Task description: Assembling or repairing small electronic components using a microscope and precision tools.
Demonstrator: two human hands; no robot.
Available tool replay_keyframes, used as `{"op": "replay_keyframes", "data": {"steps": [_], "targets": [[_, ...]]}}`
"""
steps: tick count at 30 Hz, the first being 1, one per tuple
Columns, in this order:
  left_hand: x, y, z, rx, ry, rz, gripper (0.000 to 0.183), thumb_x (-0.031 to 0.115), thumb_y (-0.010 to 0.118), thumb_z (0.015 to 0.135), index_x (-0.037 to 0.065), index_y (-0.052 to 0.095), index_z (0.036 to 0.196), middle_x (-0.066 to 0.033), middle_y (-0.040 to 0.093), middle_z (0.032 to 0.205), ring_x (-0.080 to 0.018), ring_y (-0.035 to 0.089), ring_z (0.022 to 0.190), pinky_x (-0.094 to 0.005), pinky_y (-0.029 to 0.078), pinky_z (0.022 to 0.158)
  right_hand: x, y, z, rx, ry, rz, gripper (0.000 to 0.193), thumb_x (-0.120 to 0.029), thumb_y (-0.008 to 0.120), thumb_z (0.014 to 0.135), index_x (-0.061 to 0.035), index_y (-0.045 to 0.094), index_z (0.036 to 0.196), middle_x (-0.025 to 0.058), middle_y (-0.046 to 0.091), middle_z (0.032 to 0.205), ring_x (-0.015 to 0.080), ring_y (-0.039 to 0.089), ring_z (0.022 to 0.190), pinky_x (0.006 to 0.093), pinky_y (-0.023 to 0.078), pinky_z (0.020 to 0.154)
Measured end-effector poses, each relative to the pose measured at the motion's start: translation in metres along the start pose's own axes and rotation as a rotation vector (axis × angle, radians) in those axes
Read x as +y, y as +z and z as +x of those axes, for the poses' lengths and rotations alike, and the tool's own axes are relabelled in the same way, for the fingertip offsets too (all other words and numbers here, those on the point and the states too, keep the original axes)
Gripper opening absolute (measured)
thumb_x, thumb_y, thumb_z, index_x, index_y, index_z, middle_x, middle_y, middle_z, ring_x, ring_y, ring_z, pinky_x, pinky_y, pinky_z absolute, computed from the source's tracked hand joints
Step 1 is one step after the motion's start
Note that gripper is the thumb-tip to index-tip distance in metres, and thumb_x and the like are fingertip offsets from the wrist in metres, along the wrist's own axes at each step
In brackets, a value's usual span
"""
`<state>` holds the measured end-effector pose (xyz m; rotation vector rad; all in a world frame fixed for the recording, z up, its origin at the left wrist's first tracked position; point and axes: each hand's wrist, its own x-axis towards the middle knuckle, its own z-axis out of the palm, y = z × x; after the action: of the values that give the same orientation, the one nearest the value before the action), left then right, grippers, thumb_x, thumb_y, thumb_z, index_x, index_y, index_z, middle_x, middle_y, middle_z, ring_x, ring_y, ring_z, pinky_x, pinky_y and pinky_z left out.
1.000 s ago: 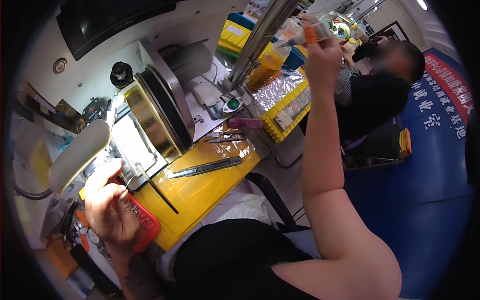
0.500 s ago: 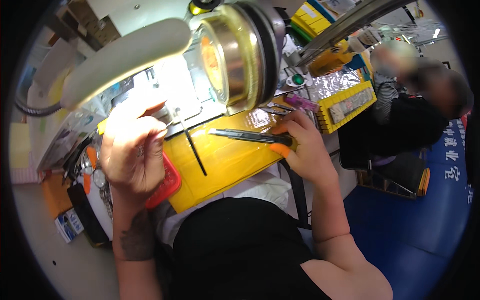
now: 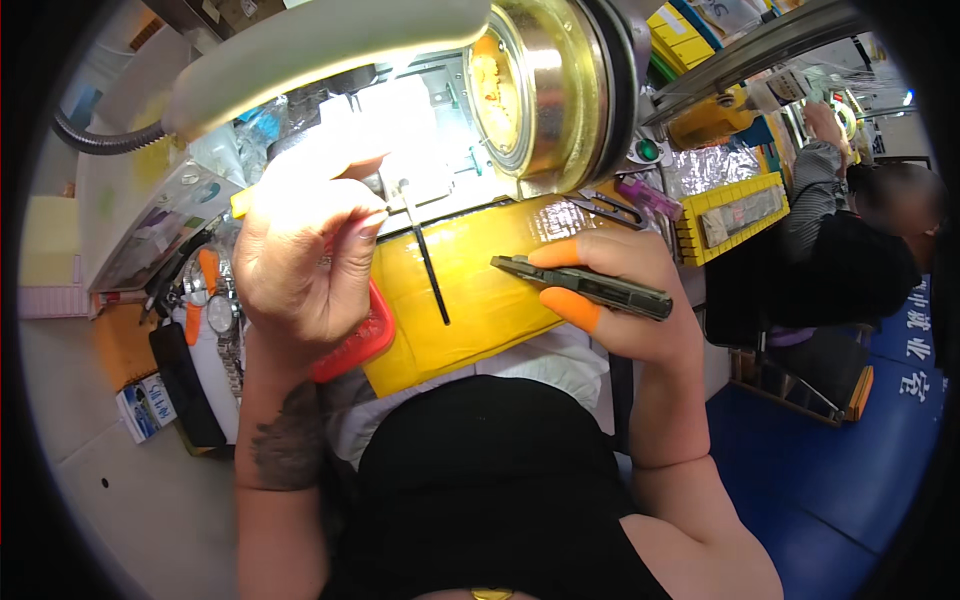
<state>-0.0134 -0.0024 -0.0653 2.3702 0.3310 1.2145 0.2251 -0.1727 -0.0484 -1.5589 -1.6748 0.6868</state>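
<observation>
My right hand (image 3: 640,275), with orange finger cots on thumb and forefinger, grips a black utility knife (image 3: 590,287) above the yellow mat (image 3: 500,320). The knife's tip points left, and no bright blade shows past it. Under the lamp, my left hand (image 3: 305,250) is closed in a pinch, thumb against fingers. Glare and the fingers hide what sits at its fingertips. A thin black stick (image 3: 430,262) with a pale tip lies on the mat between the hands. Below my left hand shows part of a red tray (image 3: 368,340).
A pale lamp arm (image 3: 330,60) and a round metal-and-glass lamp head (image 3: 545,90) hang over the bench. Black scissors (image 3: 610,208) and a yellow ribbed tray (image 3: 735,215) lie at right. Watches (image 3: 220,312) lie at left. Another person (image 3: 850,230) sits at far right.
The knife has turned in my right hand; the bright blade seen at its tip no longer shows. My left hand keeps its pinch. The whole view has shifted, and the other person's arm is raised.
</observation>
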Motion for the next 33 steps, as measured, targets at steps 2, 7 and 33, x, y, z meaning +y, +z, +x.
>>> {"op": "replay_keyframes", "data": {"steps": [2,7,33], "targets": [[0.003,-0.003,0.000,-0.005,-0.020,0.043,0.012,-0.005,0.063,0.091,-0.001,0.059,0.102,-0.0264,0.068,0.116,-0.0349,0.066,0.110,-0.0453,0.053,0.096,-0.005,-0.003,0.002,0.030,-0.047,0.002,0.025,-0.011,0.079,0.078,-0.0012,0.072,0.100,0.0115,0.066,0.076,0.0259,0.067,0.070,0.0311,0.048,0.063],[0.005,0.001,0.002,-0.022,-0.025,0.049,0.012,-0.006,0.063,0.090,-0.001,0.059,0.101,-0.0256,0.068,0.116,-0.0347,0.066,0.110,-0.0454,0.053,0.096,-0.038,-0.006,0.003,0.368,-0.257,0.057,0.038,-0.034,0.079,0.085,0.0001,0.068,0.099,0.0106,0.068,0.081,0.0222,0.068,0.075,0.0550,0.049,0.099],[0.005,-0.003,0.001,-0.036,-0.022,0.101,0.011,-0.004,0.066,0.090,-0.001,0.061,0.100,-0.0240,0.070,0.115,-0.0340,0.067,0.109,-0.0453,0.055,0.095,-0.061,0.023,0.032,0.337,-0.323,-0.349,0.018,-0.021,0.076,0.084,-0.0067,0.071,0.092,0.0070,0.068,0.075,0.0238,0.068,0.066,0.0647,0.036,0.112]]}}
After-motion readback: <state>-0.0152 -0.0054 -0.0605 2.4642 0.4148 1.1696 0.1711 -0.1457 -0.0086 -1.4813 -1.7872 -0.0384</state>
